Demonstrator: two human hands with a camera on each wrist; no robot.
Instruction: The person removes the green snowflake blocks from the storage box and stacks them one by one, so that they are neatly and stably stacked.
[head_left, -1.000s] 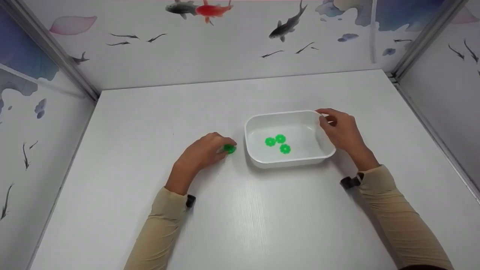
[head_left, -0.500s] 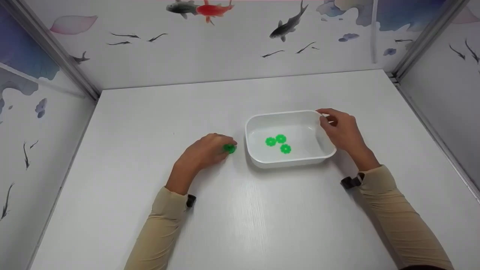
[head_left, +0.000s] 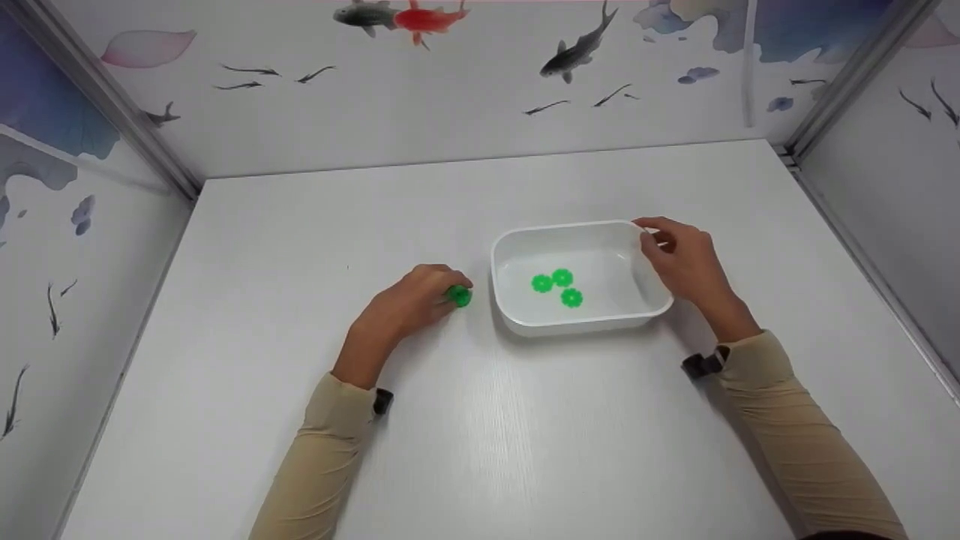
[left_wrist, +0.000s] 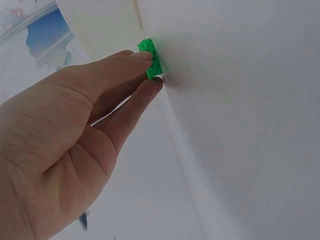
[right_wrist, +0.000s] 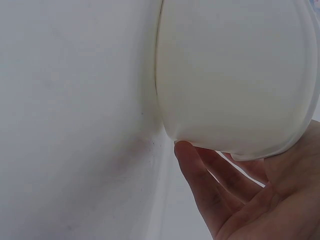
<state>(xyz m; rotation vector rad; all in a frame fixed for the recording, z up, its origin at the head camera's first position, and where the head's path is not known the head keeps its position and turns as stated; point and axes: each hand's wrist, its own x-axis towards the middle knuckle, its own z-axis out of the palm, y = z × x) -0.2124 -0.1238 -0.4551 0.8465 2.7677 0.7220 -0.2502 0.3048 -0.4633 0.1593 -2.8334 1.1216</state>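
At left, our left hand (head_left: 412, 304) pinches a green piece (head_left: 460, 297); our right hand (head_left: 686, 262) grips the tub (head_left: 581, 323), its flowers (head_left: 571, 298) visible only in head view.

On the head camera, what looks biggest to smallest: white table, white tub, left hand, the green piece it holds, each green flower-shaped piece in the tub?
1. White table
2. White tub
3. Left hand
4. Held green piece and each green flower-shaped piece: too alike to rank; the hand partly hides the held one.

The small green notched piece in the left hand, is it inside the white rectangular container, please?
No, the head view shows the left hand pinching the small green notched piece outside the white container.
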